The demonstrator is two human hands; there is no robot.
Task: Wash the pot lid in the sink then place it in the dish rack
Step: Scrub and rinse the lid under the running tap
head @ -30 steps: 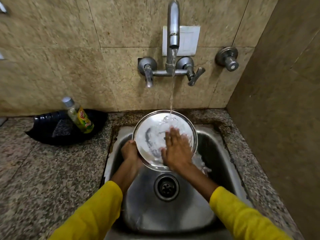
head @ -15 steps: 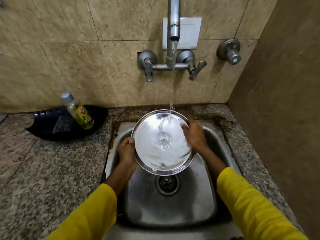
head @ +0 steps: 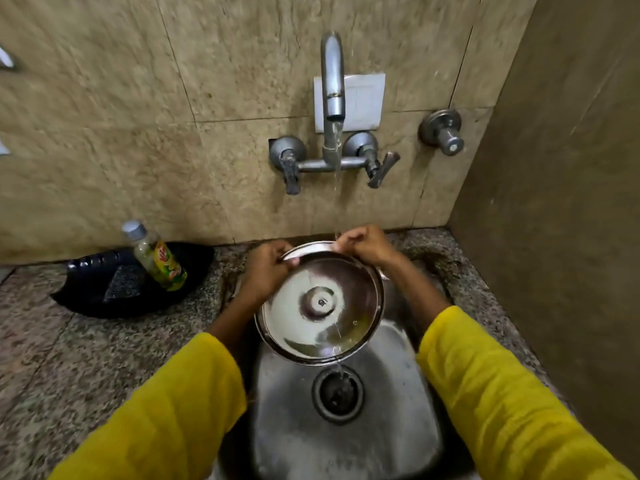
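Note:
A round steel pot lid is held over the steel sink, tilted with its far rim up and its knobbed top side facing me. My left hand grips the far rim on the left. My right hand pinches the far rim on the right. Water runs from the wall tap onto the lid's top edge and drips off its lower edge toward the drain. No dish rack is in view.
A black tray on the granite counter to the left holds a scrub pad and a dish-soap bottle. Tiled walls close the back and right. A separate valve knob sticks out of the back wall.
The lid has been flipped from its inner side to its knobbed outer side facing me. Both hands have moved up to the far rim; earlier my right hand rubbed the inner face.

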